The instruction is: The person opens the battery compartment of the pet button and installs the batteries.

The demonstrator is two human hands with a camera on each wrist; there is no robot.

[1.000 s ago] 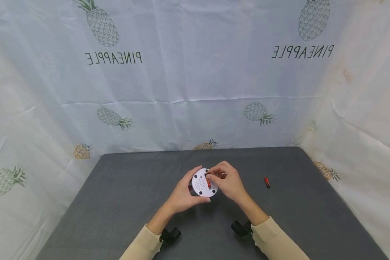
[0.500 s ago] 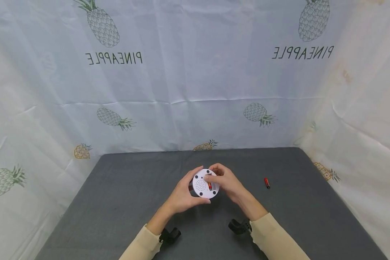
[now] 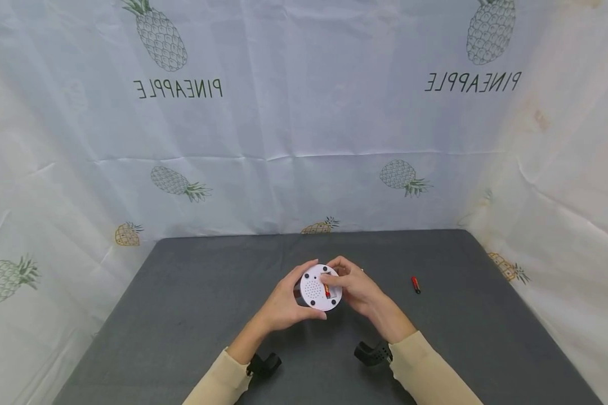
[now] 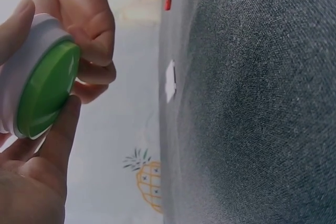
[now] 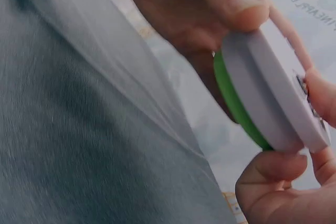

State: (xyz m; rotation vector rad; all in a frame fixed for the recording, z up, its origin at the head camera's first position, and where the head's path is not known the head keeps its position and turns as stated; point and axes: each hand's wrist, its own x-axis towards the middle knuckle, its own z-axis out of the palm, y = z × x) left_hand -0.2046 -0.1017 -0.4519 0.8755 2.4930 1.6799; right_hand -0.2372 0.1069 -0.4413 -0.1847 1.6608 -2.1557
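Observation:
A round white buzzer [image 3: 313,292] with a green domed button [image 4: 50,90] is held above the table, its underside facing up in the head view. That side has speaker holes, dark feet and a battery slot in which a red battery [image 3: 327,291] lies. My left hand [image 3: 280,304] grips the buzzer's rim between thumb and fingers. The right hand [image 3: 358,288] holds the opposite edge, its thumb pressing at the upper end of the battery slot and its fingers curled beneath. The thumb hides part of the slot.
Another red battery [image 3: 416,284] lies on the dark grey table [image 3: 192,315], to the right. A small flat white piece [image 4: 170,81] also lies on the table in the left wrist view. Pineapple-print cloth [image 3: 304,112] encloses the back and sides.
One second ago the right thumb and fingertips were together over the slot; now the thumb presses there and the fingers have gone around the edge. The left hand keeps its grip.

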